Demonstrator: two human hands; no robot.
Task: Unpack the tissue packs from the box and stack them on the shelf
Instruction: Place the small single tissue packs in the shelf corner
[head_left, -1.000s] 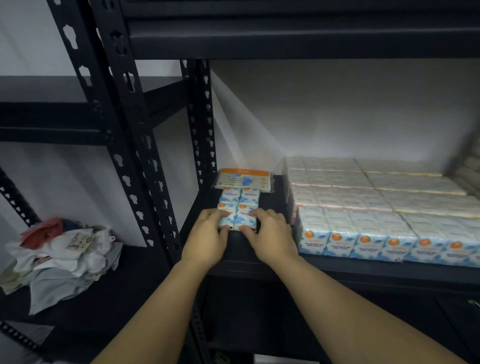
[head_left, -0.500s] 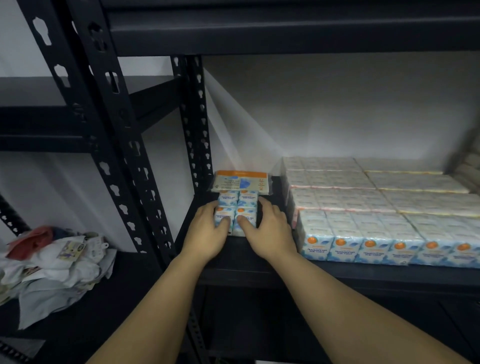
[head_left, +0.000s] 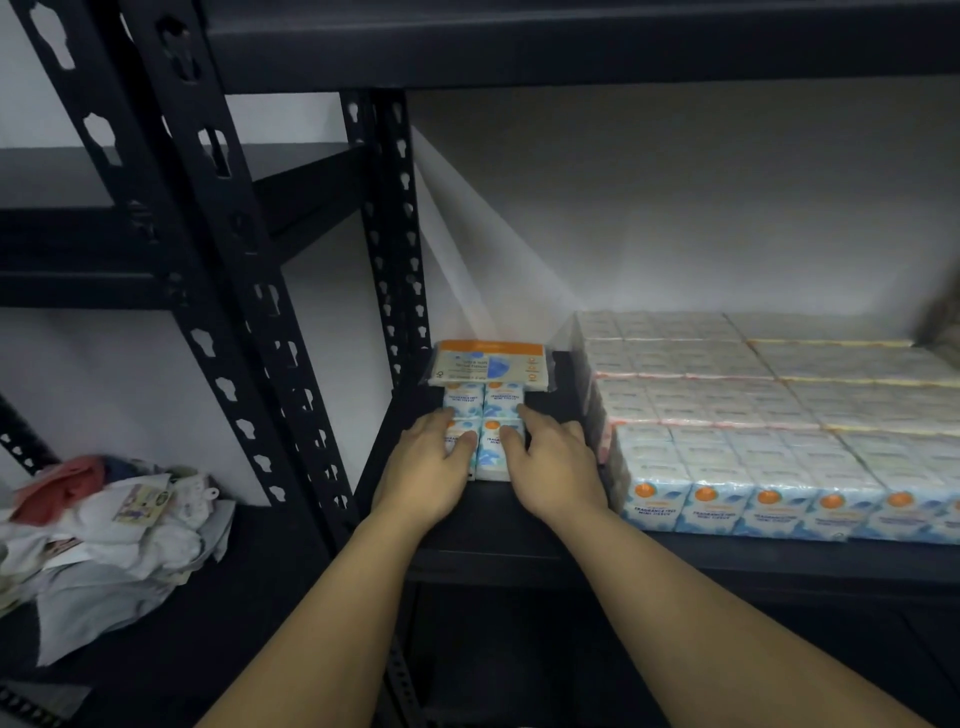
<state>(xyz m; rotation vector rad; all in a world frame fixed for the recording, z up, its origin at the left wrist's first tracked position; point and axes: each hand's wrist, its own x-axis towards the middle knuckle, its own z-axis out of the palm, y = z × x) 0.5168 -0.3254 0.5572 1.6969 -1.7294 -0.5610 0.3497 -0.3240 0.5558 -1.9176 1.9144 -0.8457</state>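
Observation:
A small block of blue-and-white mini tissue packs (head_left: 485, 415) lies on the dark shelf (head_left: 519, 525), at its left end. My left hand (head_left: 426, 467) grips the block's left side, thumb across a front pack. My right hand (head_left: 553, 462) grips the right side, thumb on the other front pack. Behind the block a flat orange-topped tissue pack (head_left: 485, 364) leans against the back. A large stack of tissue packs (head_left: 769, 431) fills the shelf to the right. The box is out of view.
A black perforated shelf upright (head_left: 395, 249) stands just left of the block, another (head_left: 208, 260) closer to me. A heap of white and red cloth (head_left: 104, 525) lies on the lower shelf at left. A narrow dark gap separates the block from the large stack.
Both hands have pushed the small block further back on the shelf, toward the flat orange-topped pack. The view has shifted slightly with the head.

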